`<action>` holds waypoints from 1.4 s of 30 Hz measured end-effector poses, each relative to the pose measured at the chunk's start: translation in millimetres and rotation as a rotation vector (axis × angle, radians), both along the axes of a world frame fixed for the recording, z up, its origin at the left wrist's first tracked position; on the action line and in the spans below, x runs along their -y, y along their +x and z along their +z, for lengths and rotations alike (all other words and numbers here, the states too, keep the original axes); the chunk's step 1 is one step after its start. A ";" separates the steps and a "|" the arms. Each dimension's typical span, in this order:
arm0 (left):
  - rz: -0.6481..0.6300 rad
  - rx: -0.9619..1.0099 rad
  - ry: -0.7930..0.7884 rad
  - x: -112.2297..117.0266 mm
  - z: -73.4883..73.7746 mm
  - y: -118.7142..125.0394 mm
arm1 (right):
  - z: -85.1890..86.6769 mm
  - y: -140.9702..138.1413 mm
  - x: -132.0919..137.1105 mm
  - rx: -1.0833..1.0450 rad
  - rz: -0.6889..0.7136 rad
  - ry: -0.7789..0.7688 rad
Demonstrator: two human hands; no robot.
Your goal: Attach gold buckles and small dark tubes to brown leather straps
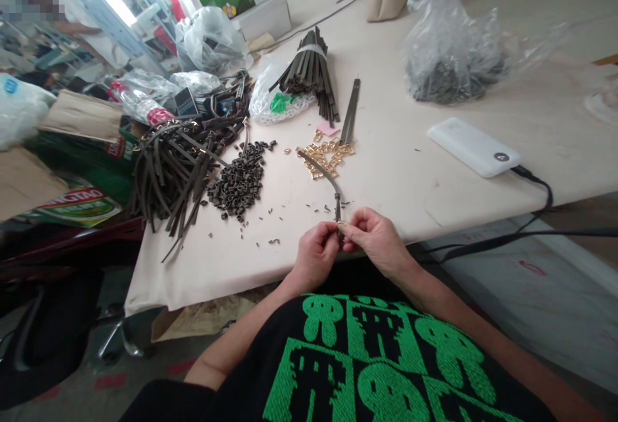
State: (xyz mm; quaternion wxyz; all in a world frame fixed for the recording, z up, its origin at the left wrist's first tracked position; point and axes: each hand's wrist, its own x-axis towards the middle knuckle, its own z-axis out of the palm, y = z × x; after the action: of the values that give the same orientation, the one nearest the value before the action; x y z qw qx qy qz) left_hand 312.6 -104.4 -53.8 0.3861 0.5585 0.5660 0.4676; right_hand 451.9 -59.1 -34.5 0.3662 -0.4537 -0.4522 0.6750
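Cluttered cream worktable [410, 171]. Low centre of frame: left hand [316, 256] and right hand [374, 238] fingertip to fingertip, both pinching near end of dark strap [324, 176], stretched lengthwise up-left toward gold buckles [328, 152].

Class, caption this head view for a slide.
Left hand and right hand pinch a dark strap at the table edge, near dark loops and gold buckles.

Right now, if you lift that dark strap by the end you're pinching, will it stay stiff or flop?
Probably floppy: the strap curves loosely across the table from the gold buckles to the left hand and right hand. It looks thin and narrow, so likely light. Its far end lies among the buckles and may drag some along.
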 end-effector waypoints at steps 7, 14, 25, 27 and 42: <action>-0.120 0.170 -0.064 2.7 -2.9 -2.6 | -0.5 5.4 -7.0 0.007 0.033 0.046; -0.048 0.211 -0.105 0.3 2.2 0.2 | -2.5 9.4 -5.9 0.023 0.107 0.088; -0.015 0.445 -0.207 -3.7 13.5 -6.1 | -2.5 1.3 -6.9 -0.005 0.242 0.023; 0.000 0.451 -0.209 -4.3 12.3 -6.4 | -3.5 -0.8 -6.7 -0.010 0.204 0.038; 0.030 0.435 -0.170 -4.0 13.3 -2.5 | 1.5 0.8 -2.9 -0.055 0.141 0.051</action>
State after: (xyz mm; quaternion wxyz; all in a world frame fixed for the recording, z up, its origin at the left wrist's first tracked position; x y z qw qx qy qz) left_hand 310.1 -100.4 -40.5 0.5378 0.4015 0.5149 0.5333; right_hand 452.7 -56.2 -33.1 0.3414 -0.3927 -0.4898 0.6995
